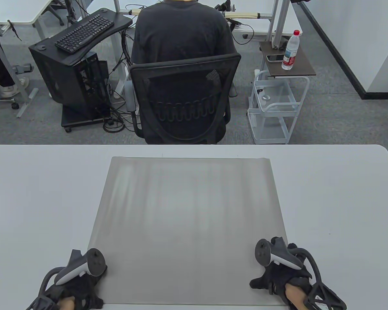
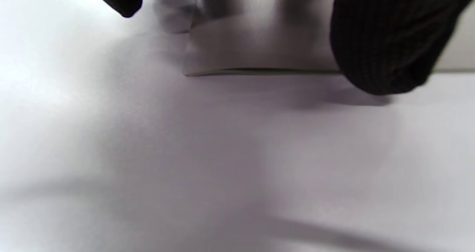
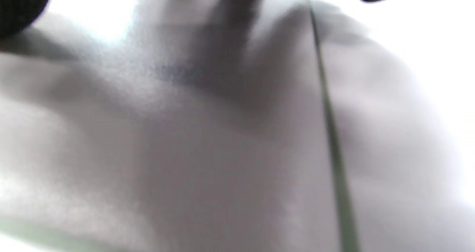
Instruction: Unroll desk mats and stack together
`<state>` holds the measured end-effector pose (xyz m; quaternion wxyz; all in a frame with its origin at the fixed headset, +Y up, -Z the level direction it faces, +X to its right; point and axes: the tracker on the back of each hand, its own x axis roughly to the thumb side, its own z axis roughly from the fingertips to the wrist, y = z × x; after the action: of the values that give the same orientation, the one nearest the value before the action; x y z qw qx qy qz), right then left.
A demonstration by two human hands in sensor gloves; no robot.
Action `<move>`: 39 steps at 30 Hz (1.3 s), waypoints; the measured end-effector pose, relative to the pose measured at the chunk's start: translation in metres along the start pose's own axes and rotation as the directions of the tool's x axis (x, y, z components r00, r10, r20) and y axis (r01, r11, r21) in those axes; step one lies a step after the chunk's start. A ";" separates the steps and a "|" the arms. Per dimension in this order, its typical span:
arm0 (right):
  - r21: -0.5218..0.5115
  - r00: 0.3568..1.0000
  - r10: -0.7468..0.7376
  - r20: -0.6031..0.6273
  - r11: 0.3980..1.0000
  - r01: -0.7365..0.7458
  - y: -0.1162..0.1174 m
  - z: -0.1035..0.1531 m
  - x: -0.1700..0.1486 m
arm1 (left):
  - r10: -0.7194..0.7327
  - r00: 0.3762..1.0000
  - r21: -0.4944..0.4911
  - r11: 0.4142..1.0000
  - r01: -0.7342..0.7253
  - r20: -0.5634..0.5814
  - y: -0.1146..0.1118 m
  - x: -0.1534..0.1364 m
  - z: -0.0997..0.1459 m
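A grey desk mat (image 1: 187, 226) lies unrolled and flat on the white tabletop (image 1: 35, 193), roughly in the middle, its far edge close to the tabletop's far side and its near edge by me. My left hand (image 1: 76, 281) sits at the mat's near left corner and my right hand (image 1: 284, 274) at its near right corner, each with a tracker strapped on its back.

In the left wrist view I see the mat's corner (image 2: 259, 48) lying on the tabletop, its thin dark edge showing. One of my gloved fingers (image 2: 386, 40) comes down over that edge on the right, its tip touching or just above the tabletop; I cannot tell which. Another fingertip shows at the top left, beside the corner. Whether my left fingers grip the mat or only rest on it, I cannot tell.

The right wrist view is blurred. The mat's surface (image 3: 185, 133) fills most of it, with its dark edge running down the right side and bare tabletop beyond. Only the tips of my right fingers (image 3: 22, 7) show at the top corners, so I cannot tell whether they hold the mat or lie spread on it.

Beyond the tabletop a person in black sits in a mesh office chair (image 1: 182, 100), back to me, with a small white cart (image 1: 274, 109) to the right carrying a water bottle (image 1: 291, 50).
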<state>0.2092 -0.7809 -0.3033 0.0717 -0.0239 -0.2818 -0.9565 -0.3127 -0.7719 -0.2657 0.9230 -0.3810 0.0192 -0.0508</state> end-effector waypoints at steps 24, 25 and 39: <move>0.102 0.983 0.165 0.081 0.980 -0.173 0.008 0.027 -0.006 | -0.155 0.985 0.217 0.967 0.136 0.074 -0.004 0.020 0.011; 0.106 0.983 0.165 0.085 0.979 -0.174 0.008 0.027 -0.005 | -0.155 0.985 0.218 0.967 0.136 0.074 -0.004 0.020 0.011; 0.021 0.986 -0.128 0.105 0.992 0.126 -0.014 -0.002 -0.030 | -0.020 0.999 0.178 0.984 0.015 0.026 0.025 0.003 -0.010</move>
<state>0.2366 -0.7670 -0.3150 -0.0042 -0.0560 -0.2931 -0.9544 -0.3083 -0.7619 -0.2907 0.9529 -0.2982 -0.0017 -0.0553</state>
